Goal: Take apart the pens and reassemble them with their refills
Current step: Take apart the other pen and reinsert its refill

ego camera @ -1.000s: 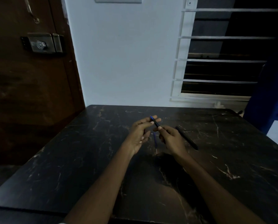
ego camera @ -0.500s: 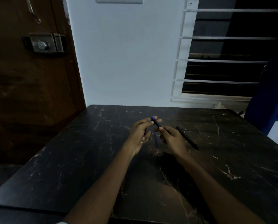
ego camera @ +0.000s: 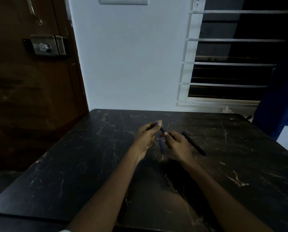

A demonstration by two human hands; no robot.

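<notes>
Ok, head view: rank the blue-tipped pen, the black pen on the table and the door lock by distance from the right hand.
1. Blue-tipped pen: pinched by the right hand itself.
2. Black pen: on the table, just right of that hand.
3. Door lock: far left, on the door.

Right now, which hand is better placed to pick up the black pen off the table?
Right. The black pen lies just beside the right hand; the left hand is on the far side, and both pinch the blue pen.
</notes>
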